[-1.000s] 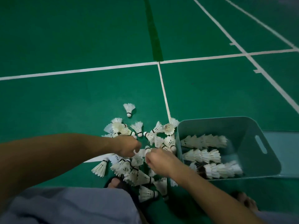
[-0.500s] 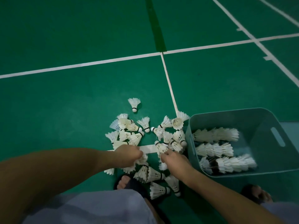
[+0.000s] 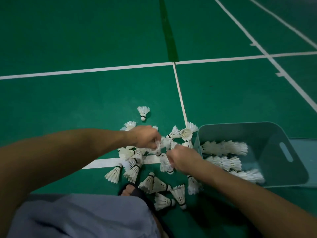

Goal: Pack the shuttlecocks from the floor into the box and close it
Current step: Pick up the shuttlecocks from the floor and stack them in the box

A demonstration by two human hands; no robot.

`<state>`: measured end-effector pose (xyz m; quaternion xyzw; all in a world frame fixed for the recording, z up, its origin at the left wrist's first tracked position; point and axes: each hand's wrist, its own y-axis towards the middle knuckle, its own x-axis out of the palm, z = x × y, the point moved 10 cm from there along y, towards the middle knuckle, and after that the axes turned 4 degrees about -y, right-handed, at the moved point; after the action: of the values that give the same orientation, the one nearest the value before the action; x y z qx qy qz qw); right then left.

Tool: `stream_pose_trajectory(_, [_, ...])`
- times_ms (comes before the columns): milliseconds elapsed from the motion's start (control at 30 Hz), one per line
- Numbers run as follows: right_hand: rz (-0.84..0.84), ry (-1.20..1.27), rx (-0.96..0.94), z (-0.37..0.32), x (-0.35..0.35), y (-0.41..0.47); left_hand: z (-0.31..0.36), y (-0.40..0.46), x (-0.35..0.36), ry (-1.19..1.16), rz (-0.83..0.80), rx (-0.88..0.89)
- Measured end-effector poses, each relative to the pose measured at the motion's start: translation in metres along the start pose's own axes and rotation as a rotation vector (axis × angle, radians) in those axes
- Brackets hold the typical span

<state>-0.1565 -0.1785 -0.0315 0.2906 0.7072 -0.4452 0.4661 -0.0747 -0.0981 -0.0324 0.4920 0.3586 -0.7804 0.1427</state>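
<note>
Green matte court flooring (image 3: 68,40) fills the view, crossed by white painted boundary lines (image 3: 103,69) that meet in a T-junction; a darker green strip (image 3: 169,36) runs away from that junction toward the far edge of the floor. Lighting is dim.

A pale blue plastic box (image 3: 267,134) with rounded corners and a slot handle cut into its right wall sits on the floor at the right. Inside it lie three rows of nested feather shuttlecocks (image 3: 224,147), laid on their sides.

Loose shuttlecocks (image 3: 149,182) are scattered on the floor just beside the box's left wall, over a short white line segment. Each has a white feather skirt, a dark band and a rounded white cork. One single shuttlecock (image 3: 143,111) stands apart, beyond the pile, cork toward the viewer.

The left hand (image 3: 145,137) is over the pile, fingers curled closed around white feathers of a shuttlecock; the exact piece held is partly hidden. The right hand (image 3: 182,158) is just beside the box's left wall, fingers curled closed on a shuttlecock whose skirt and cork show below the knuckles. The two hands are near each other, not touching.

Grey-blue fabric (image 3: 82,217) covers a knee at the near edge, and a foot in a dark sandal (image 3: 135,191) rests next to the pile.
</note>
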Motion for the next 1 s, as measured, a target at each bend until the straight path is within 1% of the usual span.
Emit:
stream_pose_trajectory(100, [0.035, -0.018, -0.062, 0.010, -0.046, -0.013, 0.018, 0.005, -0.044, 0.003, 0.146, 0.007])
stream_pose_trajectory(167, [0.064, -0.107, -0.096, 0.028, -0.073, -0.021, 0.031, 0.009, -0.071, 0.005, 0.246, -0.003])
stream_pose_trajectory(233, [0.022, -0.166, -0.097, 0.056, -0.092, -0.034, 0.048, 0.016, -0.091, -0.019, 0.318, 0.006])
stream_pose_trajectory(300, [-0.042, -0.131, -0.050, 0.095, -0.107, -0.053, 0.070, 0.025, -0.103, -0.025, 0.351, 0.034])
stream_pose_trajectory(433, [-0.052, -0.014, 0.087, 0.176, -0.125, -0.090, 0.113, 0.045, -0.103, -0.041, 0.317, 0.096])
stream_pose_trajectory(533, [-0.103, 0.021, 0.221, 0.234, -0.103, -0.119, 0.148, 0.062, -0.097, -0.011, 0.277, 0.142])
stream_pose_trajectory(667, [-0.189, 0.079, 0.408, 0.291, -0.045, -0.139, 0.183, 0.085, -0.097, 0.021, 0.255, 0.187])
stream_pose_trajectory(833, [-0.202, 0.233, 0.580, 0.329, 0.012, -0.137, 0.207, 0.117, -0.093, 0.001, 0.210, 0.200])
stream_pose_trajectory(900, [-0.186, 0.267, 0.630, 0.340, 0.030, -0.132, 0.210, 0.127, -0.085, -0.008, 0.171, 0.193])
stream_pose_trajectory(1000, [-0.207, 0.333, 0.683, 0.349, 0.055, -0.131, 0.211, 0.140, -0.068, 0.004, 0.117, 0.190])
